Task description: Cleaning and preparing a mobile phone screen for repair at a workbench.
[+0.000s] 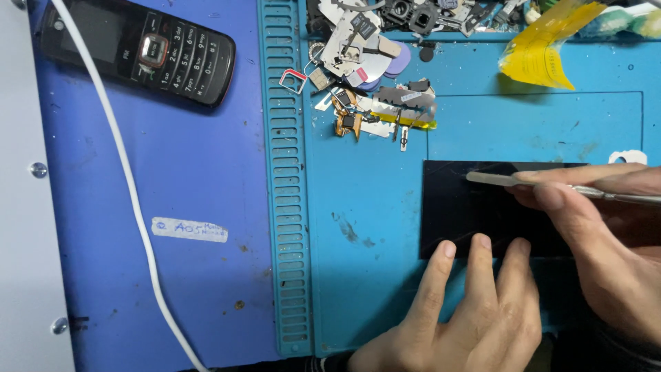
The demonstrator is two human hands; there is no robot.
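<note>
Black glass panel point(475, 207): thin, stiff, slippery, likely fragile; best held by edges. Pinned flat by left hand point(468, 310) fingertips, uncurled. Right hand point(599, 227) pinching metal pry tool point(509, 180) at upper edge.

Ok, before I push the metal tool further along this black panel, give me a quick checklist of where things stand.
1. Left hand steadies the black panel: ok, three fingertips press on its lower edge.
2. Right hand grips the metal pry tool: ok, pinched between thumb and finger.
3. Tool tip on the panel: ok, it lies near the upper edge; whether it is under a layer, cannot tell.
4. Panel flat on the teal mat: ok, as far as visible.
5. Panel surface intact: cannot tell, faint lines may be scratches or glare.
6. Loose parts pile away from the panel: ok, it sits apart, above left.
</note>
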